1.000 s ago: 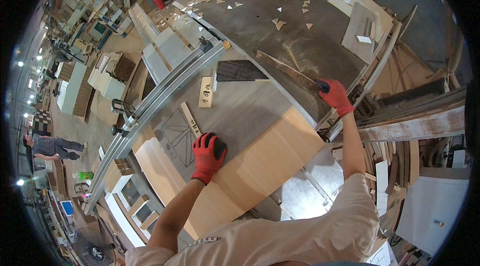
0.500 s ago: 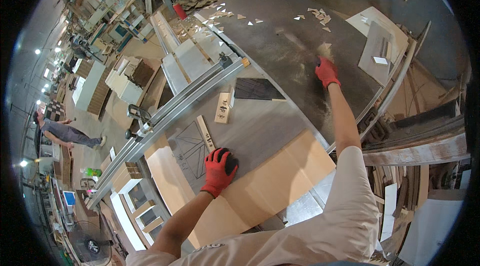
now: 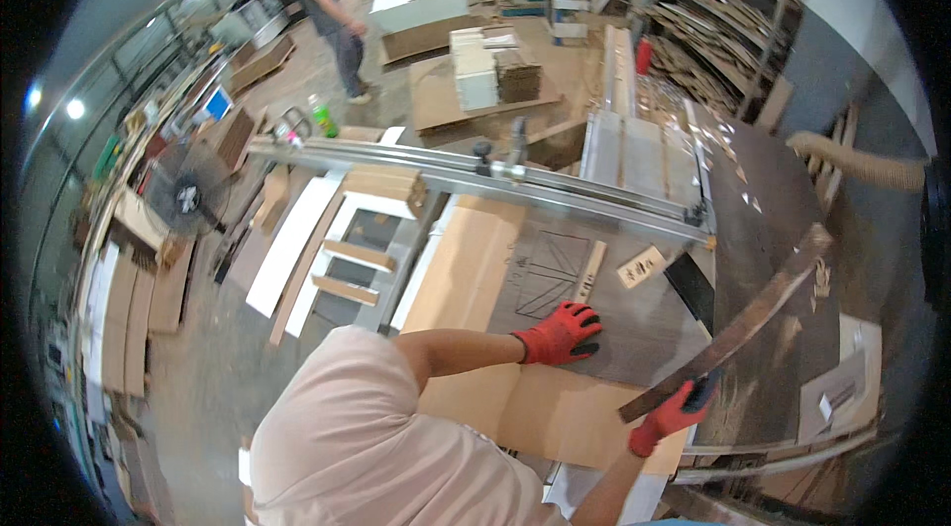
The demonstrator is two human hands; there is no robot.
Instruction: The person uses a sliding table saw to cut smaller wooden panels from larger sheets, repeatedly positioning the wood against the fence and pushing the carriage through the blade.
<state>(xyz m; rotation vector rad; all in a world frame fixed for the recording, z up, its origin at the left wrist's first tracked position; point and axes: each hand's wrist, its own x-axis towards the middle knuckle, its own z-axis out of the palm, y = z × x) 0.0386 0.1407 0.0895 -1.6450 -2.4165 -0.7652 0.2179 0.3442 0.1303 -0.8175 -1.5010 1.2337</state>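
Remotely, I log right hand (image 3: 677, 414) grasping brown strip (image 3: 734, 336); left hand (image 3: 562, 335) (released, palm down) on grey board (image 3: 639, 328) beneath it.

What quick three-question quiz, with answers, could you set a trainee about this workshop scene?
1. Which of the wearer's hands grips the long, dark-brown wooden strip?
2. True or false: the left hand, in a red-and-black glove, rests on the flat grey wood-grain panel.
3. Fill in: in the picture, the black line drawing on that panel lies to the ____ of the short, narrow, pale wooden strip.

Key:
1. The right hand, also in a red-and-black glove.
2. True.
3. Left.
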